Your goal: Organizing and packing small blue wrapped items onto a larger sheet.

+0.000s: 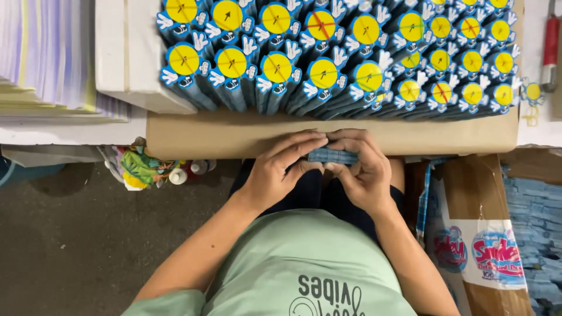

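My left hand point(281, 167) and my right hand point(363, 167) meet over my lap and together pinch a small stack of blue card pieces point(332, 155), seen edge-on. Just beyond them lies a brown cardboard sheet point(234, 136). On it stand several rows of blue cut-out figures with yellow round faces and white gloves point(328, 58), packed tightly and leaning.
A white box point(126, 52) sits at the upper left beside a pile of pale paper sheets point(47, 58). A colourful bag with small bottles point(146, 169) lies on the grey floor. At right stand a cardboard carton point(480, 234) and loose blue pieces point(538, 222). A red-handled tool point(550, 50) is at the top right.
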